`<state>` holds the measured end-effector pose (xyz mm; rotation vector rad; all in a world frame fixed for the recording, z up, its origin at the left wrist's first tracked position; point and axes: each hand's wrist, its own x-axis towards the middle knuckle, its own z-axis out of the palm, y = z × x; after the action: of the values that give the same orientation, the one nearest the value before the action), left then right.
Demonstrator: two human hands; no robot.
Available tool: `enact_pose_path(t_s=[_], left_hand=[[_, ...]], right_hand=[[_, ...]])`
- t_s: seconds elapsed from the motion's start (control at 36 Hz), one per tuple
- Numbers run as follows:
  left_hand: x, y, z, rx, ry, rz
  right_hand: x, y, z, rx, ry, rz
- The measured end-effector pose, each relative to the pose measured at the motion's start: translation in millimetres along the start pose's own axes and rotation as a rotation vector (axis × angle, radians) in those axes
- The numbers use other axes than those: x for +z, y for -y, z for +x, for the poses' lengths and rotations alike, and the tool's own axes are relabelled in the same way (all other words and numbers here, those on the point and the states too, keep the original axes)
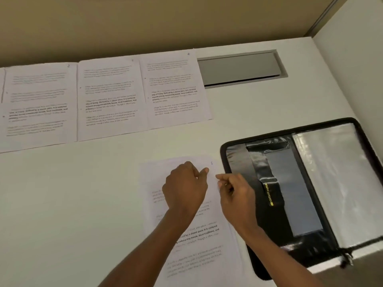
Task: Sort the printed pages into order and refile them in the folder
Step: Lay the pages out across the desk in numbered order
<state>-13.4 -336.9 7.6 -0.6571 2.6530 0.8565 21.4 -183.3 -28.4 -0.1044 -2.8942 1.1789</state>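
The white desk (pixel 72 193) runs back to a beige wall (pixel 145 21). Near its far edge, toward the far right corner, a grey cable hatch (pixel 240 68) sits sunk in the top, with a dark slot along its near side. A white panel (pixel 352 59) borders the desk's right edge. A metal strip (pixel 325 17) runs up where the panel meets the wall.

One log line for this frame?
sorting | row of pages at back | left hand on near page, right hand pinching its edge | folder open

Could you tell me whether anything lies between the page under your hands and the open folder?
Nothing visible does. The page lies right beside the left edge of the folder, and only the right hand hovers over the strip between them.
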Motion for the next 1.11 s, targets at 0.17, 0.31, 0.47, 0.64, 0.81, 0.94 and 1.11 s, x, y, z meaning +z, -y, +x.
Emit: enact_pose_path(t_s=[0.17,0.31,0.47,0.64,0.81,0.94,1.11], left_hand=[[21.3,12.3,-27.8,0.049,-0.020,-0.109],[26.0,17.7,-27.7,0.014,-0.052,-0.228],[23.5,12.9,-28.0,-0.022,-0.051,-0.235],[24.3,15.6,-23.5,-0.041,-0.032,-0.211],[28.6,20.8,-26.7,-0.037,-0.018,-0.251],[25.2,23.8,-29.0,-0.024,-0.037,-0.351],[18.1,17.2,-38.7,-0.028,-0.063,-0.407]], right_hand=[[4.2,1.9,-19.3,0.097,0.046,-0.044],[7.7,6.1,-17.2,0.143,0.094,0.017],[14.0,10.5,-23.9,0.049,0.185,0.054],[8.9,4.7,-36.5,0.059,0.163,0.100],[-6.0,0.0,-33.8,0.152,-0.002,-0.009],[-7.4,6.7,-36.1,0.198,0.024,0.106],[-0.1,13.9,-51.6,0.056,0.072,0.202]])
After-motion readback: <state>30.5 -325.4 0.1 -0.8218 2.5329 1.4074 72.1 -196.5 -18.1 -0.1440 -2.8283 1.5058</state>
